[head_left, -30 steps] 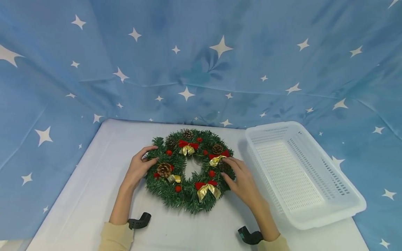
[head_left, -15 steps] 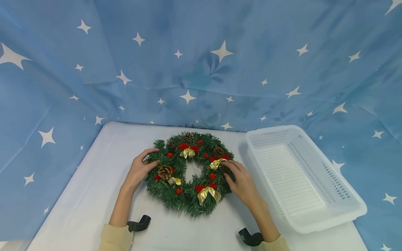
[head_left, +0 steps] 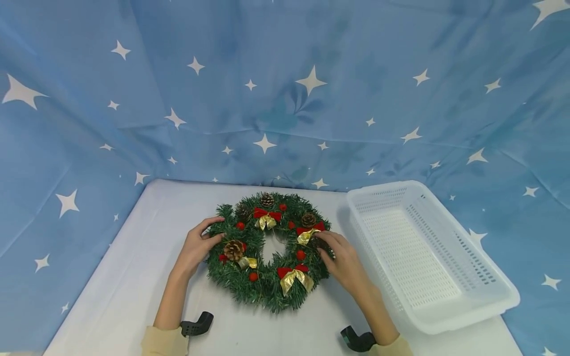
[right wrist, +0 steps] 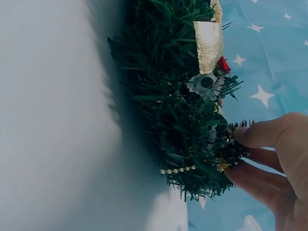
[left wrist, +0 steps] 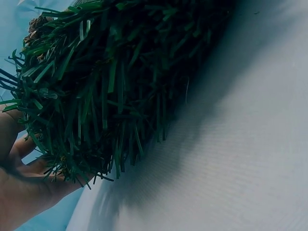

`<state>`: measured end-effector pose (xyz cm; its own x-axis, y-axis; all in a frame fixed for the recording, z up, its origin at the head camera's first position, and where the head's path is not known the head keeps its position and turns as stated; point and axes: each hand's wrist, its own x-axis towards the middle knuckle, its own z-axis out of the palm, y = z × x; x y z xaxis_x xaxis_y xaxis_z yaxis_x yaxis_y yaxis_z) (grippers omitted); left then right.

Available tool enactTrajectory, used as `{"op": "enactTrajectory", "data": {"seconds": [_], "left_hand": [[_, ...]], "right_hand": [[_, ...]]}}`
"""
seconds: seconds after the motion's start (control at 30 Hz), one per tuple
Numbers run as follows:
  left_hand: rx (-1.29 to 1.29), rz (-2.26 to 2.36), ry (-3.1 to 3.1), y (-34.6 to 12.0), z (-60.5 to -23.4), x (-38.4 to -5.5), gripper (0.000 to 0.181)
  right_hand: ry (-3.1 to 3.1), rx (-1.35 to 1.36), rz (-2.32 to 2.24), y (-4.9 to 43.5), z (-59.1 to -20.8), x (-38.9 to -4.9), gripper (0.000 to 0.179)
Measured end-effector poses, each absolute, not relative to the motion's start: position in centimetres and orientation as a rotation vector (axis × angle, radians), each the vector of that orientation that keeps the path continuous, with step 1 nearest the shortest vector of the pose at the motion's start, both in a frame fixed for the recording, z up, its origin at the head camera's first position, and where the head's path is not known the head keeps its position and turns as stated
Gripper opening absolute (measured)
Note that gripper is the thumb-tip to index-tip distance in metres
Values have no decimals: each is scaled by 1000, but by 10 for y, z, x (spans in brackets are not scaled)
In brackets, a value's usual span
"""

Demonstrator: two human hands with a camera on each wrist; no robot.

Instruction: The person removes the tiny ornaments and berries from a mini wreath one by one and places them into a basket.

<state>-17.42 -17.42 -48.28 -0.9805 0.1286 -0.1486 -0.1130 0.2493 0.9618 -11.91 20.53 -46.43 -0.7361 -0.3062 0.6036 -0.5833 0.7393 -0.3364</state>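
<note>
A green tinsel wreath lies on the white-covered table, trimmed with pine cones, red berries and red-and-gold bows. My left hand grips its left edge, thumb and fingers spread around the greenery beside a large brown pine cone. On the opposite side, my right hand pinches a dark pine cone between thumb and fingers, close to a gold bow. In the left wrist view, tinsel hides parts of the left fingertips.
A white perforated plastic basket stands to the right of the wreath, near the right forearm. Blue cloth with white stars hangs behind and beside the table. Black wrist devices are strapped to both forearms.
The head view has tilted, so the table and everything on it appear slightly lower. Both hands keep their places at the wreath with little visible movement.
</note>
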Motion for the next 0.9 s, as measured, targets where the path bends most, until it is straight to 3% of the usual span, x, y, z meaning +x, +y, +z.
{"op": "enactTrajectory", "data": {"seconds": [0.9], "left_hand": [[39,1829,2296,-176,-483,-175,51]], "right_hand": [[-2446,647,913,221,-425,-110,44]]}}
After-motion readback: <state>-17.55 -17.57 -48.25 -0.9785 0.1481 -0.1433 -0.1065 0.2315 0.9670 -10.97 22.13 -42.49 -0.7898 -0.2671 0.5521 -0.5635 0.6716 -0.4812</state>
